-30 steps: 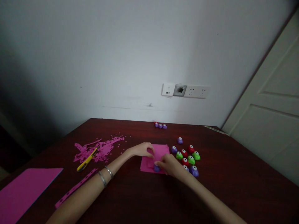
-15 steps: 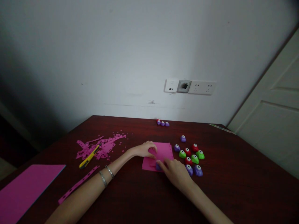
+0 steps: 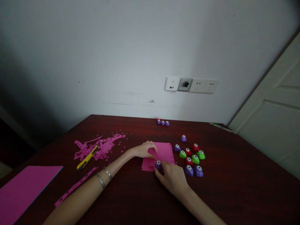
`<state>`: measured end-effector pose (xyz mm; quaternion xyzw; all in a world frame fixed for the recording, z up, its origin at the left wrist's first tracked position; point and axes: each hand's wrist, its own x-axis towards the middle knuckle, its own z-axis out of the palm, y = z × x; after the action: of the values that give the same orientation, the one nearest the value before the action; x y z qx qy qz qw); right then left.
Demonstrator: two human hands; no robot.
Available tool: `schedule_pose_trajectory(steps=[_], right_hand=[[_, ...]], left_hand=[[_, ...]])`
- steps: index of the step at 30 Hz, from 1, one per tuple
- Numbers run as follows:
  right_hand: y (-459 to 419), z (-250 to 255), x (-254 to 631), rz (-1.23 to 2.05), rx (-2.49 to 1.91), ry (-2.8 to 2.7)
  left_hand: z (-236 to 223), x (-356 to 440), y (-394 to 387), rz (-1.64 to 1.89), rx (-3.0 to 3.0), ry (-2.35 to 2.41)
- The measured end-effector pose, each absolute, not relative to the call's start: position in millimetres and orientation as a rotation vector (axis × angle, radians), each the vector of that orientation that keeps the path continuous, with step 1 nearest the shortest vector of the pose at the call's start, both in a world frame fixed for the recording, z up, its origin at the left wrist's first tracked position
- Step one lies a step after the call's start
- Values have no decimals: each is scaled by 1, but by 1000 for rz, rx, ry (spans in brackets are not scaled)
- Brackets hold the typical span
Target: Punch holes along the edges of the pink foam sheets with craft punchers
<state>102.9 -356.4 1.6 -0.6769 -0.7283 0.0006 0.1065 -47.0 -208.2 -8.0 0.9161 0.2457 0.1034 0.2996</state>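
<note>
A purple craft paper punch (image 3: 158, 165) with a white round button sits at the near edge of the pink sheets (image 3: 163, 151). My right hand (image 3: 172, 176) is closed around it, thumb at the near side and fingers at the right. Across the left part of the pink sheets lies my left hand (image 3: 144, 150), its thumb and forefinger curved and apart, touching the paper. Whether its other fingers press on the sheets is hidden.
Several purple, red and green punches (image 3: 195, 159) stand right of the paper; more (image 3: 162, 123) are by the wall. At left lie punched pink scraps (image 3: 106, 148), a yellow utility knife (image 3: 86, 158), a holed pink strip (image 3: 76, 186) and a large pink sheet (image 3: 30, 187).
My right hand has shifted slightly down, its thumb moving off the punch's top to its near side, so the white button now shows. The left hand stays on the paper.
</note>
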Motion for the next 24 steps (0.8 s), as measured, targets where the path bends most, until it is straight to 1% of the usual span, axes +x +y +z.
schedule_pose_trajectory(steps=[8, 12, 14, 16, 20, 24], right_hand=[[-368, 9, 93, 119, -1866, -2241], [-375, 18, 90, 205, -1694, -2299], [-373, 26, 95, 189, -1691, -2269], [-367, 34, 108, 122, -1760, -2190], [-347, 49, 153, -48, -2074, -1951], [-328, 50, 199, -8, -2332, -1768]], left_hand=[[-9, -47, -208, 258, 2431, 649], [-8, -47, -208, 261, 2432, 661], [-7, -47, -209, 255, 2428, 662], [-6, -46, -209, 253, 2426, 668], [-6, -47, -211, 271, 2412, 685], [-6, -49, -210, 262, 2405, 662]])
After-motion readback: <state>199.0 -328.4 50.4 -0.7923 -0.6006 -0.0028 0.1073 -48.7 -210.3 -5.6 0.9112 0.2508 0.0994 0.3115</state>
